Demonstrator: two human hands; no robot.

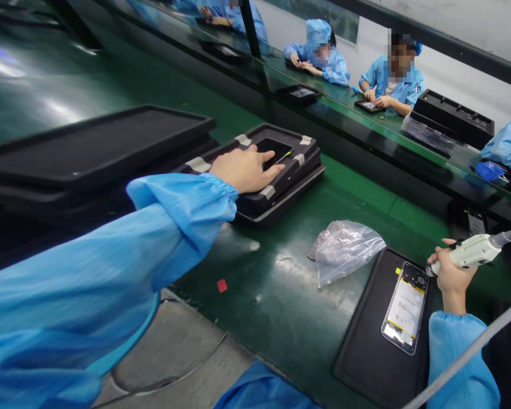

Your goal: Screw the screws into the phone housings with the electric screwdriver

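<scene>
My left hand (244, 168) reaches out over a stack of black trays (281, 187) on the green belt, fingers laid on a dark phone (273, 151) in the top tray. My right hand (450, 276) is closed around a white electric screwdriver (472, 251) with a grey hose. Its tip hovers at the top corner of an opened phone (406, 307) that lies back-up on a black mat (378, 335). Both arms wear blue sleeves.
A crumpled clear plastic bag (344, 248) lies between the trays and the mat. A larger stack of black trays (89, 153) stands at left. A small red scrap (222, 286) is on the belt. Several workers in blue sit across a second line, with trays (453, 119) beside them.
</scene>
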